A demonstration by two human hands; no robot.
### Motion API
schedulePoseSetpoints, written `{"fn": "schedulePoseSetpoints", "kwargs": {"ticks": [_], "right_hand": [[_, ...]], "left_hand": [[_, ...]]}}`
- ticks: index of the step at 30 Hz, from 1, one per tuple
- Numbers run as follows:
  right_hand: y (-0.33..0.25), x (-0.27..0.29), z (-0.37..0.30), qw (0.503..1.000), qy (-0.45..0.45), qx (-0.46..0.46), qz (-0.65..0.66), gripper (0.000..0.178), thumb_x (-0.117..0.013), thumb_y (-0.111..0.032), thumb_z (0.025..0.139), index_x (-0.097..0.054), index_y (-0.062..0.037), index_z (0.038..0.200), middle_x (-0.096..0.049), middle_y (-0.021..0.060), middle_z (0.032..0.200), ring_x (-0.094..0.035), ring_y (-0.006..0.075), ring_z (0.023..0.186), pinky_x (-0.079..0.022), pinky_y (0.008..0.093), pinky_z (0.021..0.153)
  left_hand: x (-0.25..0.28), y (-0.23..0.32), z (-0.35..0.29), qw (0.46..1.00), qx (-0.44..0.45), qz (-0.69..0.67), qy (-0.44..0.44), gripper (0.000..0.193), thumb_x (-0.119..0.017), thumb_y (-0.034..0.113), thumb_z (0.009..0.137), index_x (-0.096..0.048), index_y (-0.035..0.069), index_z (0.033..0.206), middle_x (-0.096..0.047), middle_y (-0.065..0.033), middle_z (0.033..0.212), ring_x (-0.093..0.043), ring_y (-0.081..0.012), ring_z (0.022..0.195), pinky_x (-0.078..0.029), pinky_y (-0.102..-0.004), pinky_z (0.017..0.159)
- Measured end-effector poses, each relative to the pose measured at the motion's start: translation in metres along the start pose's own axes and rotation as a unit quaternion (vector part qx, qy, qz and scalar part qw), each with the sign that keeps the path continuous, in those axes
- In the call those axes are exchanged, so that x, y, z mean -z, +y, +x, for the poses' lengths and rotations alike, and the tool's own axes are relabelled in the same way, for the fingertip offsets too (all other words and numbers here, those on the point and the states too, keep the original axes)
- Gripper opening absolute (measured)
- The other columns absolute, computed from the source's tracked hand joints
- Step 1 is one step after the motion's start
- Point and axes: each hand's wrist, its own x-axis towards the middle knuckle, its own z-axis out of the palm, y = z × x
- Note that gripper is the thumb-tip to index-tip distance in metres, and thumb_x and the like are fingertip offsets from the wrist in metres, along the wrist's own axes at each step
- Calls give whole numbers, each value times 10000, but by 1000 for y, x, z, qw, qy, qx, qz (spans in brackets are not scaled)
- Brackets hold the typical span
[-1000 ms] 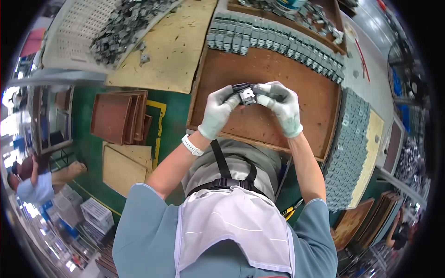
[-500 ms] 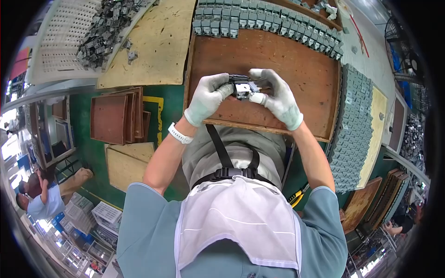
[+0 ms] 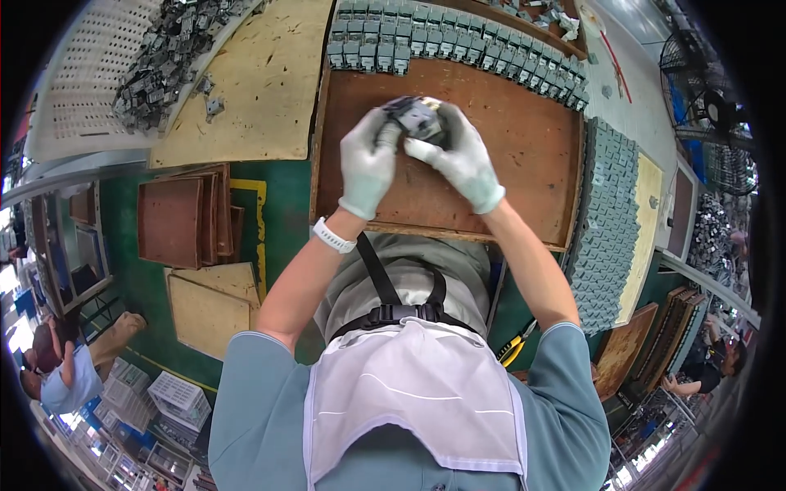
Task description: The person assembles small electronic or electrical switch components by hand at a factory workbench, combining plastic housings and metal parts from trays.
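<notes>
Above the wooden tray (image 3: 516, 176) I hold a small boxy black-and-grey device (image 3: 421, 123), like an electrical part, with bright metal showing at its top edge. It is blurred, so its exact kind cannot be made out. My left hand (image 3: 368, 159), in a white glove, is closed round its left side. On its right side the gloved fingers of my right hand (image 3: 463, 159) are wrapped, the thumb across the near face. Rows of similar grey devices (image 3: 442, 39) stand along the tray's far edge.
A white perforated basket (image 3: 78, 90) of grey parts stands far left beside a plywood board (image 3: 246, 90). Many grey pieces are stacked (image 3: 606, 237) to the right. Wooden trays (image 3: 169, 221) sit low at left. Yellow-handled pliers (image 3: 512, 350) are near my right side. Other people are at both sides.
Both hands have moved away from me and slightly left with the device, which has turned and tilted. My right fingers have closed in round it.
</notes>
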Motion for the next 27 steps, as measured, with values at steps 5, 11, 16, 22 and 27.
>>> {"fn": "schedulePoseSetpoints", "kwargs": {"ticks": [5,11,16,22,27], "right_hand": [[8,1,51,930,169,161,-284,576,-821,-223,748,-573,-73,1245,-710,129,975,-704,247,879,-556,343,792],[38,-2,102,833,185,216,-475,524,-744,-189,802,-548,-171,1287,-707,84,912,-689,316,795,-552,448,687],[20,41,51,871,180,164,-427,640,-737,-168,815,-484,-177,1402,-707,73,898,-708,278,799,-568,395,713],[14,122,-17,872,223,157,-407,421,-677,-137,844,-622,-153,1261,-702,79,899,-699,267,771,-563,378,716],[23,302,-57,827,387,55,-405,307,-668,-219,885,-681,-35,1130,-716,91,948,-650,153,778,-535,294,730]], "left_hand": [[15,3,16,999,-16,25,-31,351,-507,-35,910,-557,-49,1257,-684,-99,1070,-627,-136,957,-489,-274,871],[42,5,22,991,-33,129,33,282,-562,-17,877,-677,-4,1135,-676,-110,895,-595,-124,748,-509,-290,706],[137,-12,74,847,-133,476,196,306,-685,169,835,-670,-6,1086,-686,-176,1013,-639,-312,855,-514,-408,796],[314,-91,122,798,-86,570,176,445,-662,232,859,-625,-32,1216,-680,-219,1143,-649,-363,1044,-503,-436,914],[294,-104,115,909,-28,413,39,365,-560,120,927,-594,-19,1263,-662,-158,1154,-621,-302,1059,-504,-410,924]]}}
